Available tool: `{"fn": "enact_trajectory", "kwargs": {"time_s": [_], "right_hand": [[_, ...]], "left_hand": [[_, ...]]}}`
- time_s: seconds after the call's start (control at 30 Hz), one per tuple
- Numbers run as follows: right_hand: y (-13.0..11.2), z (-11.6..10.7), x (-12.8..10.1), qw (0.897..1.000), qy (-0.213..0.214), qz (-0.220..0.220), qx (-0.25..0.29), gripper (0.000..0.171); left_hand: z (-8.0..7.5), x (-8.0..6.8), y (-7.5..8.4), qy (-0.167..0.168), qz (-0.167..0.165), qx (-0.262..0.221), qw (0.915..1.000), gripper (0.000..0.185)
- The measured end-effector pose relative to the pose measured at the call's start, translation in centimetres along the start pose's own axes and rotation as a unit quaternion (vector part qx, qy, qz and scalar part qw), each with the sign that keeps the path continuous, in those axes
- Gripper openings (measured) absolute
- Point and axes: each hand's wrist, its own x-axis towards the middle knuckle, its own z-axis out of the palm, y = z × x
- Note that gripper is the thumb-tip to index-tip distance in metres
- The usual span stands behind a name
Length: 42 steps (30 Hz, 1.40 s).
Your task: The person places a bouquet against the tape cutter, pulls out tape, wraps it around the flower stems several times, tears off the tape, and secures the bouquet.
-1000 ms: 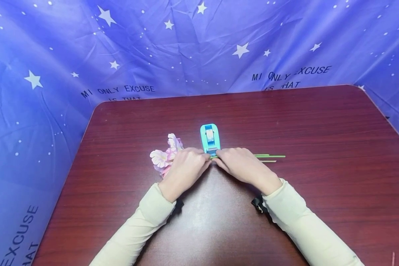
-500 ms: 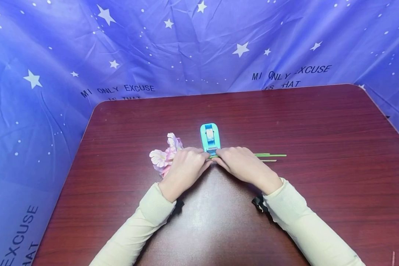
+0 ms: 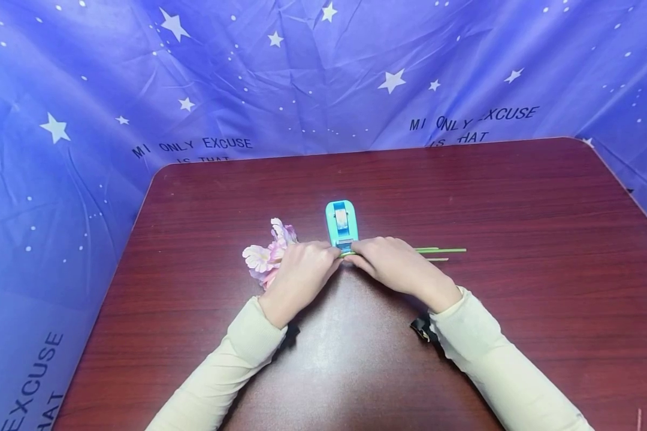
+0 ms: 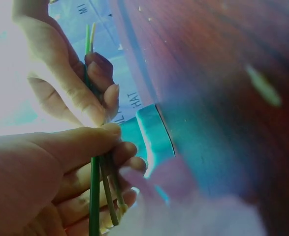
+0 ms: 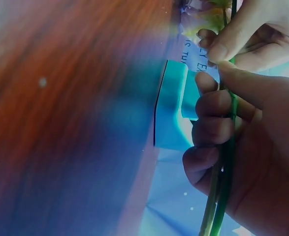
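Note:
Pink and white artificial flowers (image 3: pixel 261 257) lie to the left, their heads partly behind my left hand (image 3: pixel 307 266). That hand pinches the green flower stems (image 4: pixel 94 196) between thumb and fingers. Close beside it, my right hand (image 3: pixel 401 266) grips the same stems, fingers curled round them in the right wrist view. The stem ends (image 3: pixel 447 250) stick out past it to the right. Just beyond the fingertips stands a light-blue tape dispenser (image 3: pixel 342 218) with a roll in it. Whether tape lies on the stems is hidden by the fingers.
The dark red wood-grain table (image 3: pixel 490 197) spreads out on every side. A blue star-printed cloth (image 3: pixel 313 72) hangs along its back and left edges. A thin pinkish strip (image 3: pixel 638 419) shows at the lower right.
Both hands keep hold of the stems in nearly the same place. The right hand and wrist have shifted very slightly right and up, the stem ends with them.

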Motion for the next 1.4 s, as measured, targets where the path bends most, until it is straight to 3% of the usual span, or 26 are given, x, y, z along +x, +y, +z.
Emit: {"fn": "enact_trajectory", "kwargs": {"time_s": [0.17, 0.47, 0.9, 1.07, 1.4], "right_hand": [[0.2, -0.2, 0.2, 1.0, -0.011, 0.004, 0.02, 0.035], [0.5, 0.0, 0.1, 0.989, -0.072, 0.043, 0.126, 0.031], [1.1, -0.5, 0.3, 0.963, -0.063, 0.064, 0.256, 0.019], [1.4, -0.7, 0.2, 0.961, -0.061, 0.056, 0.265, 0.017], [1.2, -0.4, 0.5, 0.975, -0.023, 0.042, 0.216, 0.014]], "left_hand": [[0.0, 0.1, 0.0, 0.005, 0.001, 0.008, 1.0, 0.017], [0.0, -0.1, 0.3, 0.002, 0.001, 0.001, 1.0, 0.019], [0.1, 0.1, 0.3, 0.005, -0.001, 0.002, 1.0, 0.021], [0.0, 0.2, 0.3, 0.005, -0.003, -0.003, 1.0, 0.019], [-0.2, 0.0, 0.0, -0.016, -0.014, -0.033, 0.9992, 0.017]]}}
